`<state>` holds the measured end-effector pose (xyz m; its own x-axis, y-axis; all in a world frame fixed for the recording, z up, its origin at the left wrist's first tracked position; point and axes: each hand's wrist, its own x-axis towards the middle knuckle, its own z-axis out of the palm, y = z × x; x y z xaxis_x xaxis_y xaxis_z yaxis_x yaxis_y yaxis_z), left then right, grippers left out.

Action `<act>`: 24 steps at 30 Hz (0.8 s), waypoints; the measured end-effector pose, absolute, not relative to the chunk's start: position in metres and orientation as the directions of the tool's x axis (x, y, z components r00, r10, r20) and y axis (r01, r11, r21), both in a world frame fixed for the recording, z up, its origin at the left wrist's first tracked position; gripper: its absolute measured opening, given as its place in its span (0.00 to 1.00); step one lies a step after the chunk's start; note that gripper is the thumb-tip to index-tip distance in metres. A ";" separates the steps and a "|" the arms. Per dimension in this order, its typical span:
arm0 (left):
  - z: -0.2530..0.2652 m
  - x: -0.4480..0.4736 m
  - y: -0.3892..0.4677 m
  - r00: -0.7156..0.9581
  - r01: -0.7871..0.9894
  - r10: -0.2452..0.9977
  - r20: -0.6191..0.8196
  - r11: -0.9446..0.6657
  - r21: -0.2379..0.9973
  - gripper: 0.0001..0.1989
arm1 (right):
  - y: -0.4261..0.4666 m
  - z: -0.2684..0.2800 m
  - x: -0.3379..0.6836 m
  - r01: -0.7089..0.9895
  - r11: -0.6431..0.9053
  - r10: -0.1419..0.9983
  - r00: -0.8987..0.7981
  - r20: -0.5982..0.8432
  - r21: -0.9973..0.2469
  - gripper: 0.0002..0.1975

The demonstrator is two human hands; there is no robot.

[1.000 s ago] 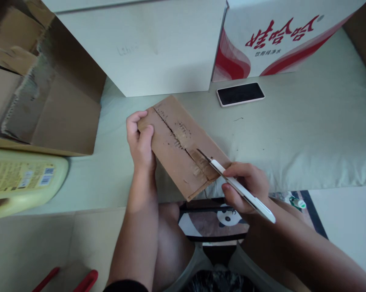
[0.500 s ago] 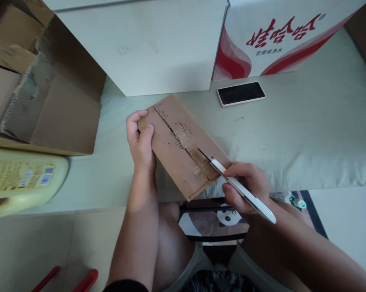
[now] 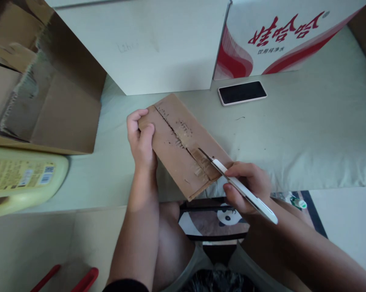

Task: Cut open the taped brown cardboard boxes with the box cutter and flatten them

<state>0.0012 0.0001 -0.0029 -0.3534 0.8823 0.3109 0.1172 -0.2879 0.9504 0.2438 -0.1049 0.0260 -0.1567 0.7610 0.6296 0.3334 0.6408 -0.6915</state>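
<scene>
A flat cardboard piece is held tilted above a pale cushioned surface, its far left corner pinched in the closed left hand. A white utility knife is gripped in the closed right hand, blade tip on the taped seam. Since the blade points toward the left hand, a slip along the seam could probably reach those fingers.

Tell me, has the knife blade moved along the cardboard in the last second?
No. The knife blade sits at the same torn spot on the cardboard piece.
</scene>
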 end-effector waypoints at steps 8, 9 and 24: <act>0.001 0.005 -0.001 -0.374 0.124 0.874 0.310 -0.284 0.951 0.23 | -0.104 0.027 0.243 0.347 0.647 0.755 -0.168 0.634 -0.679 0.11; 0.001 0.005 -0.001 -0.377 0.119 0.873 0.309 -0.286 0.951 0.23 | -0.104 0.027 0.243 0.347 0.645 0.756 -0.166 0.633 -0.680 0.11; 0.000 0.005 0.000 -0.359 0.097 0.876 0.323 -0.309 0.946 0.23 | -0.104 0.027 0.244 0.354 0.650 0.752 -0.171 0.637 -0.672 0.11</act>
